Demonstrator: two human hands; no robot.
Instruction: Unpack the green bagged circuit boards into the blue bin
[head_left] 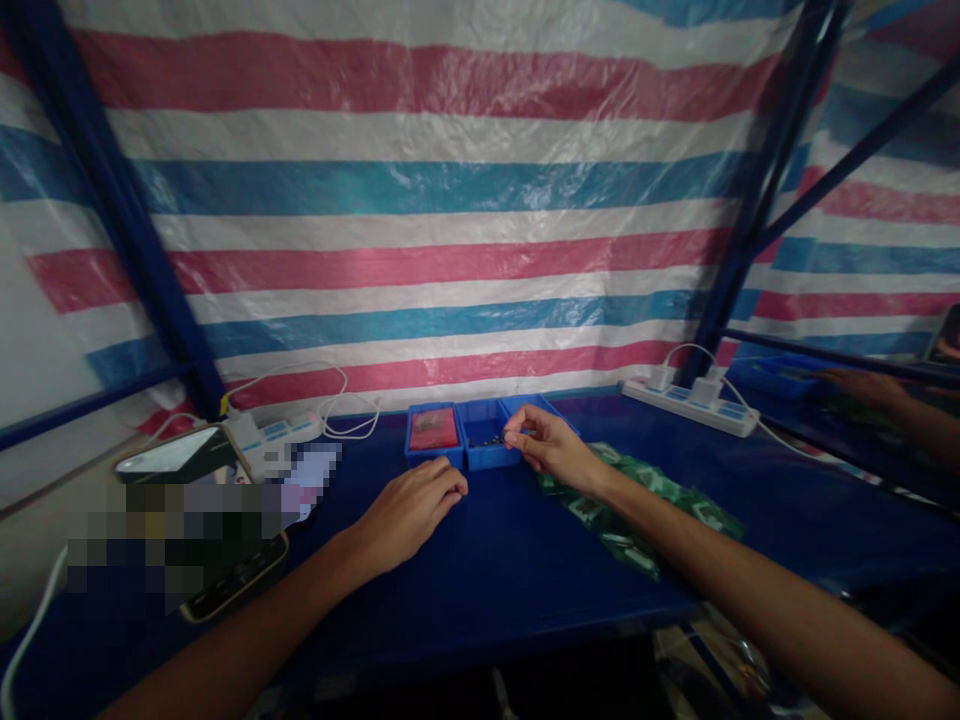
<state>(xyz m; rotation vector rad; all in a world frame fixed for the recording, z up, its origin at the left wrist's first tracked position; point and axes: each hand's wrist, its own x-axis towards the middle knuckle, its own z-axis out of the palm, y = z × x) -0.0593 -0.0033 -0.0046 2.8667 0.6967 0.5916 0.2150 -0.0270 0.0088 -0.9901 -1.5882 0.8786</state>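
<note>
My left hand (pixel 412 505) rests low over the blue table, knuckles up and fingers curled closed. What is inside its fingers, if anything, is hidden. Thumb and fingertips of my right hand (pixel 553 450) pinch together over the right side of a small blue bin (pixel 491 457); whatever they hold is too small to make out. Several tiny dark pieces (pixel 484 441) lie in that bin. To its left, another blue bin (pixel 435 458) holds red flat packets (pixel 433 428). A third blue bin (pixel 551 404) is partly covered by my right hand.
Green plastic packets (pixel 622 505) spread beside and under my right forearm. A power strip (pixel 690 405) with plugs sits at the back right, another (pixel 289 430) at the back left. A tablet-like device (pixel 232 590), partly blurred, stands left. Another person's arm (pixel 892 395) shows far right.
</note>
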